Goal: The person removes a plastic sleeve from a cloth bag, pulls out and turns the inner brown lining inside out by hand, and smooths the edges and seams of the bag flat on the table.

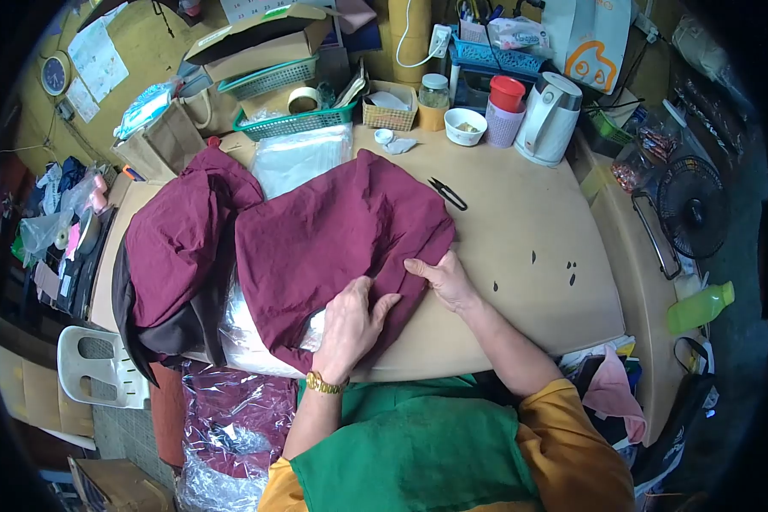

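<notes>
A maroon cloth garment (316, 230) lies loosely folded and wrinkled on the table in front of me. My left hand (350, 328), with a gold watch at the wrist, presses on its near part, the fingers bent into the cloth. At the garment's right edge, my right hand (444, 280) grips the cloth, thumb on top and fingers hidden underneath. A second maroon garment (179, 239) with dark fabric is heaped to the left and hangs over the front edge. Clear plastic bags (303, 158) show behind and partly beneath the garments.
Black thread snips (448, 194) and several small dark pieces (571, 266) lie to the right. Along the back stand a green basket (299, 124), a white bowl (466, 127), a red-lidded container (506, 102) and a white kettle (549, 119). Plastic-wrapped maroon items (239, 418) sit below at left.
</notes>
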A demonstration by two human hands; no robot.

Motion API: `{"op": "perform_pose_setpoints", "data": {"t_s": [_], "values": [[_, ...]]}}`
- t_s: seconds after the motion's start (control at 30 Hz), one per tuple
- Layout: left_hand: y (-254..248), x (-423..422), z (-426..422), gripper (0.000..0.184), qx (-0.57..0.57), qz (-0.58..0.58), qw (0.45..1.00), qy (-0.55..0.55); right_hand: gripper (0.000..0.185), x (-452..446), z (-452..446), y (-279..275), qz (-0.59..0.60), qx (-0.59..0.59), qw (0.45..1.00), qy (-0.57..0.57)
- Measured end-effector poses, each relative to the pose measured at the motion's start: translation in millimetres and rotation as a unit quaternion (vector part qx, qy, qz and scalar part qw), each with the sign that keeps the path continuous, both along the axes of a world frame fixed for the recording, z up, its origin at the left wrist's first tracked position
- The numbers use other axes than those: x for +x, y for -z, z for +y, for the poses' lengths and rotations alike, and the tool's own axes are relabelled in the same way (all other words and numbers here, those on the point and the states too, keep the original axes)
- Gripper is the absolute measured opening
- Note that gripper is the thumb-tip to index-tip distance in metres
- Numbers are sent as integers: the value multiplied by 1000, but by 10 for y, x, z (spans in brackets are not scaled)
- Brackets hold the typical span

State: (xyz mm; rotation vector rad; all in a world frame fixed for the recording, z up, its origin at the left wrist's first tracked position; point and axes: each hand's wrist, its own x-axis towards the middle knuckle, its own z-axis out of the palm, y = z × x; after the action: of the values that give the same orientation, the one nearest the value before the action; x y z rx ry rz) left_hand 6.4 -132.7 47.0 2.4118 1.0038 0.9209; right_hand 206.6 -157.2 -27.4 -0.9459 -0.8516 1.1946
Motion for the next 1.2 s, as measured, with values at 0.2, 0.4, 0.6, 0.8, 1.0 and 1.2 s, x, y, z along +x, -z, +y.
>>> {"op": "perform_pose_setpoints", "data": {"t_s": [0.2, 0.4, 0.6, 0.8, 1.0, 1.2], "values": [[52, -94, 17, 36, -126, 5, 992, -18, 50, 22, 1, 133, -133, 1, 987, 90], [89, 65, 78, 37, -68, -5, 997, -35, 44, -115, -69, -101, 110, 18, 991, -67], [-61, -35, 97, 42, -131, -9, 991, -1, 48, -128, -79, -125, -35, -7, 998, -47], [29, 24, 84, 42, -125, 2, 992, -11, 41, -195, -125, -107, 96, -86, 986, -103], [86, 11, 144, 42, -186, 17, 982, -11, 58, -106, -81, 53, -18, 13, 997, -80], [52, -21, 227, 45, -209, 3, 977, 44, 54, -180, -94, 67, -5, 40, 999, -23]]}}
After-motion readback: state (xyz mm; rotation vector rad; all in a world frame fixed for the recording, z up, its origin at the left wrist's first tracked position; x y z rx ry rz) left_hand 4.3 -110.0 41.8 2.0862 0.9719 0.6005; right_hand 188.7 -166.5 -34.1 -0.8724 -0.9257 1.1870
